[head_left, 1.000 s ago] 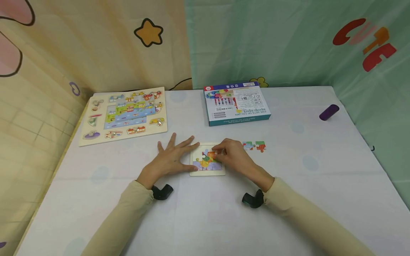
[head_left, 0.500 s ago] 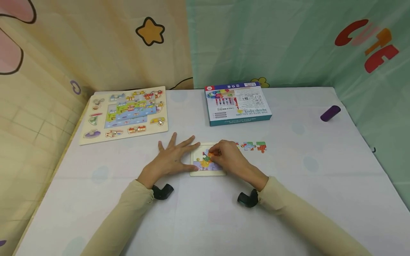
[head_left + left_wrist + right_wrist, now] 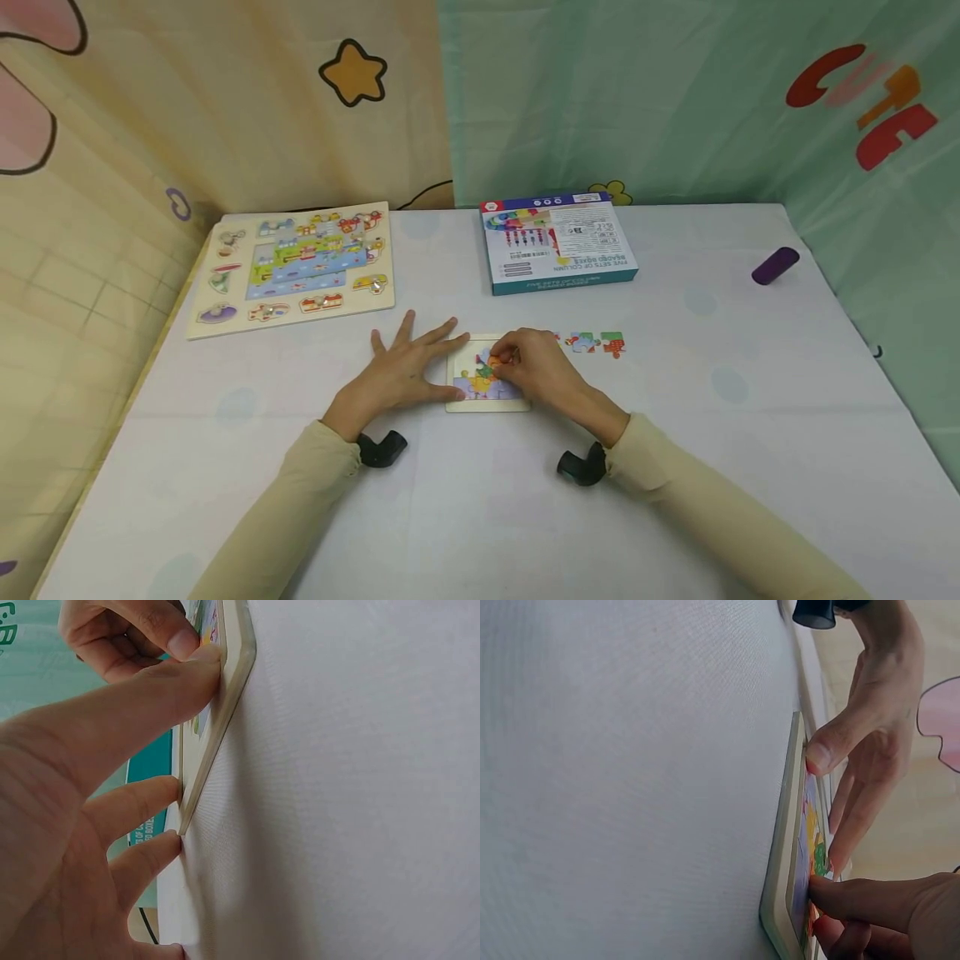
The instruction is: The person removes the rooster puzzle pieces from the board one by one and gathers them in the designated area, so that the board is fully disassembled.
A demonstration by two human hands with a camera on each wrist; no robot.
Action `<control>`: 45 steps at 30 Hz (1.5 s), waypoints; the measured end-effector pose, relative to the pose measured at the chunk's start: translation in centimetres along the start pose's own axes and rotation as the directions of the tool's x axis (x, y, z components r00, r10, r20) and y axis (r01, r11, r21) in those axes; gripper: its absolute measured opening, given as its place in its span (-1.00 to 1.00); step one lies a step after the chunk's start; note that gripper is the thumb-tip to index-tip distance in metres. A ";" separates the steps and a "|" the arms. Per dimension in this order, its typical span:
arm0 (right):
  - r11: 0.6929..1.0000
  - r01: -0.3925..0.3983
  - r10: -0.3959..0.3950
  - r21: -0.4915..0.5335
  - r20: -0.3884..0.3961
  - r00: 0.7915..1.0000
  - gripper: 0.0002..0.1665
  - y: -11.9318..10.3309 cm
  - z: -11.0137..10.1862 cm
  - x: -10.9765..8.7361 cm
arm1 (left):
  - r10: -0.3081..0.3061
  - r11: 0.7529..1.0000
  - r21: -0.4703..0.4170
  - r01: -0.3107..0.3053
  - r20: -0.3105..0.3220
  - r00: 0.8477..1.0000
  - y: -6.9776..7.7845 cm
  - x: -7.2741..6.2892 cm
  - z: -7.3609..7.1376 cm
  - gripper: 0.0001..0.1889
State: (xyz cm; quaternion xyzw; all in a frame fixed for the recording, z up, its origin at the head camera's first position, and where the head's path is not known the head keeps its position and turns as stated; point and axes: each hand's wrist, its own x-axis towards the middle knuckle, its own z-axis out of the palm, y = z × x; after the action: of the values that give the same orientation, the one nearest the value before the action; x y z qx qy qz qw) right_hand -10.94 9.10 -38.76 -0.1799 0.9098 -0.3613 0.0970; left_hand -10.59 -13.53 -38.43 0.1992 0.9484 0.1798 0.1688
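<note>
A small framed jigsaw puzzle (image 3: pixel 487 407) lies flat on the white cloth, its lower rows filled with purple and yellow pieces. My left hand (image 3: pixel 401 371) is spread at its left side, thumb and index fingertip resting on the frame. Over the right part of the puzzle, my right hand (image 3: pixel 543 365) pinches an orange jigsaw piece (image 3: pixel 494 362) down at the picture; the fingers cover most of it. In the right wrist view, thumb and fingertips of the right hand (image 3: pixel 877 907) touch the puzzle surface. Just right of that hand lie loose jigsaw pieces (image 3: pixel 582 342), one partly hidden.
Stacked wooden peg puzzle boards (image 3: pixel 292 312) lie at the back left. A flat cardboard box (image 3: pixel 558 242) sits at the back middle. At the far right is a purple cylinder (image 3: pixel 776 266). Printed curtains (image 3: pixel 600 100) hang behind the table.
My right hand has shifted slightly left with the orange jigsaw piece and lowered onto the puzzle, uncovering more of the loose pieces. The left hand has stayed in place.
</note>
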 end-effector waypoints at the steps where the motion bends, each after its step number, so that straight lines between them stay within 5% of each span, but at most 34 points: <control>1: 1.000 0.002 -0.002 0.004 0.000 1.000 -0.86 0.0 0.0 0.0 | -0.001 1.000 0.001 0.001 0.001 1.000 0.0 0.0 0.0 -0.10; 18: 0.995 0.024 -0.020 0.101 -0.046 0.999 -0.95 0.3 -0.3 -0.1 | 0.001 1.000 0.001 -0.001 0.006 1.000 0.0 0.1 -0.1 -0.11; 28: 0.983 -0.066 0.077 0.170 -0.061 0.995 -0.95 1.0 -1.6 -1.0 | -0.007 1.000 -0.008 0.007 0.007 1.000 -0.1 0.1 0.0 -0.11; 45: 0.972 -0.177 0.195 0.156 -0.109 0.975 -0.88 5.1 -5.0 -4.4 | 0.007 1.000 -0.018 -0.007 -0.008 1.000 -0.1 -0.1 0.1 -0.11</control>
State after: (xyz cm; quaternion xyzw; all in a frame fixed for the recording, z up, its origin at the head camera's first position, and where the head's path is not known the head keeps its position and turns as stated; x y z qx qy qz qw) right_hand -9.72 17.39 -38.52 -0.0633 0.8981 -0.4264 0.0868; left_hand -10.51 -13.64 -38.54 0.2004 0.9467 0.1896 0.1663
